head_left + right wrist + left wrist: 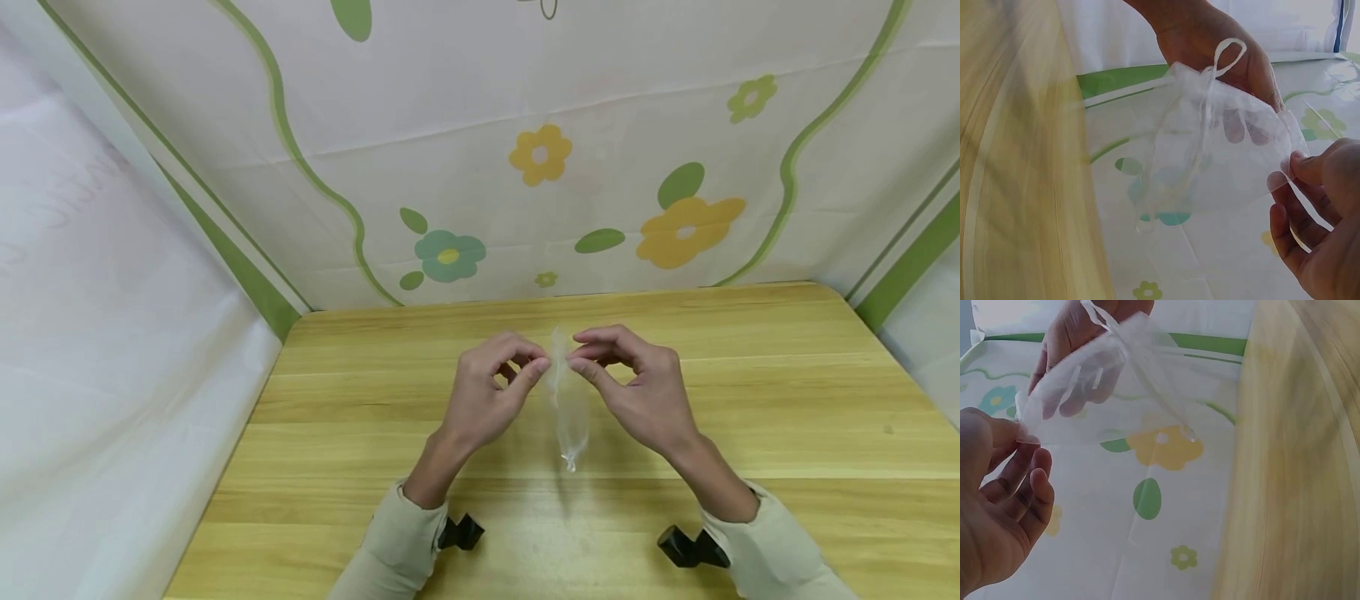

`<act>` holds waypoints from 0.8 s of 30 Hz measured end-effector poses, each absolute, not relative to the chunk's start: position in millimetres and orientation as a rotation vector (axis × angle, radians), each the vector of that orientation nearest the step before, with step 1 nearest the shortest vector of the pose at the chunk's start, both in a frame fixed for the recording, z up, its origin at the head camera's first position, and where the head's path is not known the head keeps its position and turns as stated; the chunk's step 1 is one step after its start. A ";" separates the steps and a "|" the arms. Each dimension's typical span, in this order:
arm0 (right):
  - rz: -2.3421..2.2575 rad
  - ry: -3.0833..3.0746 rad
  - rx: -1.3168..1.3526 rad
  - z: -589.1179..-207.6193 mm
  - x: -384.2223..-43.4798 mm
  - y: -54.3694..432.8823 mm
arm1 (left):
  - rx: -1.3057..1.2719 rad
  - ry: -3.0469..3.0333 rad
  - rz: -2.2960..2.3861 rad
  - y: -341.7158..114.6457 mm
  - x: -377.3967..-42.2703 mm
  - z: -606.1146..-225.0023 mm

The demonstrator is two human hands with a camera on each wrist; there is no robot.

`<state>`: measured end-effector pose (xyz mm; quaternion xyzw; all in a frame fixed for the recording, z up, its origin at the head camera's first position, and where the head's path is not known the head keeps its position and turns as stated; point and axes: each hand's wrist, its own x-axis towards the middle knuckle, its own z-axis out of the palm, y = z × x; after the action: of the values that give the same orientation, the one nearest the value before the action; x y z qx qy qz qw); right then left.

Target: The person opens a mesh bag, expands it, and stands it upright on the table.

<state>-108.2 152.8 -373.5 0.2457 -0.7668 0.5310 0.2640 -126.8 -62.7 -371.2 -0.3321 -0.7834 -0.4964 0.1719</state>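
A sheer white drawstring pouch hangs in the air between the two hands over the table. Its white cord runs along the see-through fabric and forms a loop. The left hand pinches the pouch's edge between thumb and forefinger, its other fingers loosely bent, as the left wrist view shows. From the opposite side the right hand pinches the edge with thumb and fingers, seen near the pouch's corner in the right wrist view. Whether anything lies inside cannot be made out; no contents show through.
Under the hands lies a wood-grain table with rounded far corners. A white cloth backdrop with printed flowers stands along its far edge, and white fabric hangs at the left. Black mounts stick out by both sleeve cuffs.
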 end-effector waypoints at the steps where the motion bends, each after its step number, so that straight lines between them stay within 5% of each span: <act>1: 1.428 -2.075 0.665 -373.3 -108.2 152.8 | -0.941 -2.219 -1.397 -62.9 -127.3 -371.5; 24: 1.463 -2.062 0.730 -370.9 -107.4 151.4 | -1.066 -2.163 -1.294 -63.4 -129.5 -369.3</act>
<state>-107.4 151.4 -370.9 0.2686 -0.7582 0.5379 0.2523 -129.5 -63.4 -369.3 -0.3815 -0.7742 -0.4632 0.2012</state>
